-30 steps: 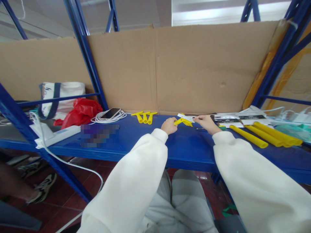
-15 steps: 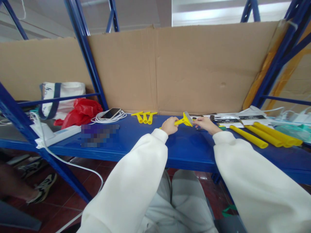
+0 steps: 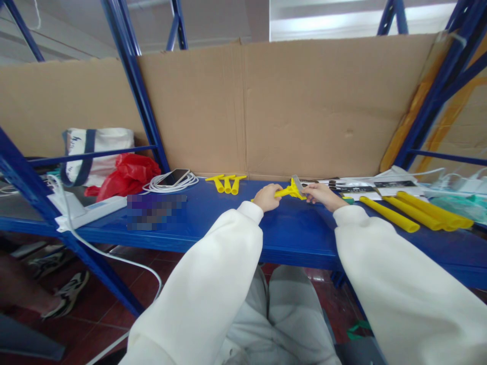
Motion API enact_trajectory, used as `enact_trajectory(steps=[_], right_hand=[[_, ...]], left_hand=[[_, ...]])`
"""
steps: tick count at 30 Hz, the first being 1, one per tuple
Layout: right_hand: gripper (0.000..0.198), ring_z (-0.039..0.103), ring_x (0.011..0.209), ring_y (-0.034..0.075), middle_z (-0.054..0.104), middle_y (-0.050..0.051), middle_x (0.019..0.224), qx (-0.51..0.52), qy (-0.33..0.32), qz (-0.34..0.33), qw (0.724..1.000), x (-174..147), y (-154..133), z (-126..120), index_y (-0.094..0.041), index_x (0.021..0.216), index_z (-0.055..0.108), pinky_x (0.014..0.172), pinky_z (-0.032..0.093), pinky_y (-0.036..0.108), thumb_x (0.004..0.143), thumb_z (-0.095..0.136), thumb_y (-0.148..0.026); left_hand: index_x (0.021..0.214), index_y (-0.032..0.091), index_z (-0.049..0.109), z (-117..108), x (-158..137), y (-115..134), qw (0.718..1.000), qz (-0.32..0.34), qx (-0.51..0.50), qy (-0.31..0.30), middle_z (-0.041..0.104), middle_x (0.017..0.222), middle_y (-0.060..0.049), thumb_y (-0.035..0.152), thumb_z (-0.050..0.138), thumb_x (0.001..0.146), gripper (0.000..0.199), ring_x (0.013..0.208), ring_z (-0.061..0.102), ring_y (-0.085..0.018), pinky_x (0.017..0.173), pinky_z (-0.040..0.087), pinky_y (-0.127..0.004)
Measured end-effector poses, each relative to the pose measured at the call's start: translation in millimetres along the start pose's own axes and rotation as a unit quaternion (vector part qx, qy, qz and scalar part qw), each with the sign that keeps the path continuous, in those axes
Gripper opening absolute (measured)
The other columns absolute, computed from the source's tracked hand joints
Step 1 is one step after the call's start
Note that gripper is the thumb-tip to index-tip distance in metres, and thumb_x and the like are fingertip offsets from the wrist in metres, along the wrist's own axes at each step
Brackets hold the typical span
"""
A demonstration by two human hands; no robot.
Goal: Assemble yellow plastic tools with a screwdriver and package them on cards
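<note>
My left hand (image 3: 267, 197) is closed round the handle of a yellow scraper (image 3: 284, 192), just above the blue tabletop. The scraper's head points right, toward my other hand. A flat grey blade (image 3: 297, 183) stands at that head, tilted. My right hand (image 3: 321, 195) pinches the blade's right edge between its fingertips; the exact contact is small and partly hidden. Under and behind the right hand, a green-ended tool (image 3: 348, 201) lies on the table, mostly covered.
Several yellow T-shaped scraper parts (image 3: 227, 185) stand at the back left. Long yellow tubes (image 3: 390, 215) and black-and-white packets (image 3: 361, 191) lie right. Leftward are a coiled white cable (image 3: 190, 180), a phone (image 3: 175, 177), a red bag (image 3: 131, 175) and a power strip (image 3: 93, 210). Cardboard (image 3: 304, 111) walls the back.
The scraper's head and blade have turned, so the blade now shows narrower and steeper. My left hand has shifted slightly right; my right hand stays almost in place.
</note>
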State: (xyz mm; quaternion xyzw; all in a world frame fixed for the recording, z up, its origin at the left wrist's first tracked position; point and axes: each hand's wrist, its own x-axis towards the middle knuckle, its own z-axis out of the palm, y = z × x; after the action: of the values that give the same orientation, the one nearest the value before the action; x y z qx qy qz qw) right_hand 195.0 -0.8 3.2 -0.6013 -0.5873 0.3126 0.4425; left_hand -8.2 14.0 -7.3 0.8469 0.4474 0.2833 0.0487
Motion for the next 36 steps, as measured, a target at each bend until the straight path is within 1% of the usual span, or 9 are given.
enact_trajectory(steps=[3,8,13,17,20,24,26,31,36], right_hand=[[0.016,0.051,0.045,0.009,0.057,0.000,0.048,-0.002,-0.009,0.009,1.000,1,2,-1,-0.016,0.061,0.062,0.043,0.035,0.018,0.076,0.065,-0.013],[0.014,0.053,0.046,0.009,0.060,0.001,0.053,0.000,-0.023,0.009,1.000,1,3,-1,-0.016,0.062,0.063,0.044,0.037,0.018,0.075,0.069,-0.016],[0.013,0.054,0.046,0.009,0.059,0.000,0.052,0.019,-0.017,0.031,0.999,-5,-2,0,-0.017,0.064,0.061,0.044,0.037,0.018,0.076,0.065,-0.012],[0.011,0.057,0.049,0.010,0.062,0.001,0.058,0.061,-0.017,0.034,0.997,-8,-5,1,-0.018,0.067,0.060,0.046,0.039,0.019,0.075,0.063,-0.010],[0.010,0.056,0.050,0.011,0.062,0.001,0.059,0.065,-0.012,0.030,0.997,-6,-3,1,-0.018,0.068,0.059,0.047,0.039,0.021,0.077,0.064,-0.016],[0.020,0.049,0.048,0.010,0.057,-0.001,0.054,0.059,0.009,0.015,0.998,0,3,0,-0.018,0.065,0.058,0.045,0.037,0.021,0.078,0.068,-0.029],[0.022,0.047,0.047,0.010,0.054,-0.001,0.052,0.059,0.013,0.011,0.998,2,5,0,-0.018,0.064,0.057,0.045,0.036,0.021,0.077,0.070,-0.031],[0.016,0.051,0.050,0.010,0.057,-0.001,0.055,0.072,0.026,0.030,0.997,1,3,0,-0.018,0.064,0.058,0.049,0.040,0.021,0.077,0.068,-0.021],[0.015,0.053,0.051,0.010,0.059,0.000,0.056,0.098,0.034,0.053,0.993,1,2,0,-0.017,0.065,0.058,0.049,0.042,0.020,0.078,0.064,-0.012]], left_hand=[[0.116,0.019,0.069,-1,-1,0,1.000,-0.014,0.002,0.012,0.069,0.122,-0.009,0.011,0.061,0.083,0.035,0.115,0.063,-0.023,0.104,0.048,-0.036],[0.116,0.021,0.069,-2,-2,1,0.999,-0.031,0.008,0.020,0.069,0.121,-0.008,0.011,0.060,0.083,0.036,0.115,0.063,-0.023,0.103,0.048,-0.035],[0.117,0.018,0.069,-1,-1,1,1.000,-0.019,0.010,0.015,0.069,0.122,-0.010,0.011,0.060,0.083,0.035,0.116,0.063,-0.023,0.103,0.048,-0.035],[0.116,0.017,0.069,1,1,0,1.000,-0.002,-0.005,-0.002,0.070,0.122,-0.009,0.011,0.062,0.083,0.035,0.115,0.064,-0.022,0.104,0.048,-0.034],[0.115,0.018,0.070,2,2,-1,1.000,0.010,-0.024,-0.008,0.070,0.122,-0.009,0.011,0.064,0.081,0.036,0.114,0.065,-0.022,0.103,0.048,-0.035],[0.115,0.019,0.070,4,3,-1,0.998,0.036,-0.043,-0.013,0.071,0.121,-0.008,0.012,0.065,0.080,0.036,0.113,0.065,-0.022,0.104,0.048,-0.036],[0.114,0.019,0.071,4,3,-1,0.998,0.043,-0.045,-0.013,0.071,0.121,-0.008,0.012,0.065,0.079,0.036,0.113,0.065,-0.022,0.104,0.048,-0.036],[0.115,0.016,0.070,3,2,0,0.998,0.046,-0.031,-0.022,0.070,0.123,-0.010,0.012,0.065,0.080,0.036,0.114,0.064,-0.023,0.104,0.048,-0.034],[0.117,0.018,0.069,2,1,2,0.999,0.044,-0.020,-0.023,0.070,0.123,-0.008,0.013,0.065,0.081,0.037,0.114,0.064,-0.022,0.104,0.048,-0.034]])
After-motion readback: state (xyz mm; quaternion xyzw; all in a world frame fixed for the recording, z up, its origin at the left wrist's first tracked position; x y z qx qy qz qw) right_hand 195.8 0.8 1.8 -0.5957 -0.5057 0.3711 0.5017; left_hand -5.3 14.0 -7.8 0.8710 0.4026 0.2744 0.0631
